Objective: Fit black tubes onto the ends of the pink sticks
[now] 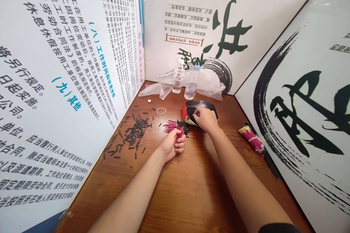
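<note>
Black sleeve cuff (279, 228) and bare forearms (240, 167) reach over the brown wooden bench (197, 189); the left hand (173, 144) is closed around a bundle of thin magenta sticks with black ends (180, 126), while the right hand (205, 118) dips into a red-and-black cardboard box (183, 111) of small black tubes (191, 110), whether pinching one I cannot tell. A slackened left grip could let sticks slip out of line; a wrist knocking the box might spill tubes. Beyond, the white-capped clear plastic bottle's (178, 77) red-and-white label is too small to read; the white left panel (54, 80) carries blue headings, “(八)工作时间和休息休假” and “(九)其他”.
</note>
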A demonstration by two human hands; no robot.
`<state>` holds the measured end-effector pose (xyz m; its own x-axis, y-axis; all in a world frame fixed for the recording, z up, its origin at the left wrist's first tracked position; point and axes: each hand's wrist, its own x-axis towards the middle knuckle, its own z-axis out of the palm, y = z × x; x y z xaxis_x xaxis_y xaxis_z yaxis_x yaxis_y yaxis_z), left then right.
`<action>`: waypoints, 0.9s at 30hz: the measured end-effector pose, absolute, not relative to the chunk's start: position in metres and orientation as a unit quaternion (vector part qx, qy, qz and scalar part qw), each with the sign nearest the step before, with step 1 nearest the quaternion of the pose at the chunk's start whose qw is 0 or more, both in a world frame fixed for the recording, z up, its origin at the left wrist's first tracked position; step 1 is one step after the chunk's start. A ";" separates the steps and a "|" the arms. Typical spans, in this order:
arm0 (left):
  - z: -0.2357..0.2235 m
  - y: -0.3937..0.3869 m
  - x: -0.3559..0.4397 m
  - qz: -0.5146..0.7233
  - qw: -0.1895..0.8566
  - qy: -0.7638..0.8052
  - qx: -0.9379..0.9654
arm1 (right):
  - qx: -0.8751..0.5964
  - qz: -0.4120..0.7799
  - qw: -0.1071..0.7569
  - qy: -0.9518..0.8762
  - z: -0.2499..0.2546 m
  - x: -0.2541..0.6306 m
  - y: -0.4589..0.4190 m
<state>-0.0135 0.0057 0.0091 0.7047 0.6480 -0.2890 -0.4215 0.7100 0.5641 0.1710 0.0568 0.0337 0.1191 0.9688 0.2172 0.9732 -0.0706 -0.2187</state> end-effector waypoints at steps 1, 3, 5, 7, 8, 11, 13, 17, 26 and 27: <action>0.009 0.006 -0.013 0.300 0.892 0.241 0.238 | -0.732 -0.011 0.172 -0.659 0.034 0.172 0.056; 0.009 0.006 -0.013 0.298 0.891 0.243 0.241 | -0.728 -0.018 0.209 -0.653 0.035 0.174 0.053; 0.008 0.006 -0.012 0.297 0.890 0.247 0.242 | -0.715 -0.019 0.268 -0.645 0.036 0.172 0.047; 0.008 0.006 -0.012 0.298 0.888 0.253 0.244 | -0.691 -0.007 0.356 -0.629 0.036 0.165 0.036; 0.008 0.006 -0.011 0.299 0.886 0.256 0.246 | -0.675 0.008 0.406 -0.617 0.034 0.159 0.029; 0.008 0.006 -0.010 0.308 0.879 0.265 0.251 | -0.620 0.078 0.504 -0.596 0.022 0.137 0.003; 0.009 0.005 -0.009 0.315 0.874 0.269 0.252 | -0.594 0.105 0.547 -0.581 0.011 0.123 -0.013; 0.011 0.003 -0.008 0.331 0.862 0.280 0.263 | -0.582 0.105 0.562 -0.578 -0.006 0.114 -0.027; 0.008 0.003 -0.005 0.350 0.843 0.301 0.276 | -0.560 0.059 0.545 -0.621 -0.001 0.115 -0.029; 0.008 0.003 -0.005 0.354 0.841 0.303 0.274 | -0.556 0.056 0.542 -0.627 0.000 0.114 -0.029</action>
<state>-0.0050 0.0026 0.0076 0.5651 0.7620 -0.3163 -0.4292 0.5989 0.6761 0.1137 -0.0294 -0.0004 0.2075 0.7587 0.6175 0.6369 0.3744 -0.6740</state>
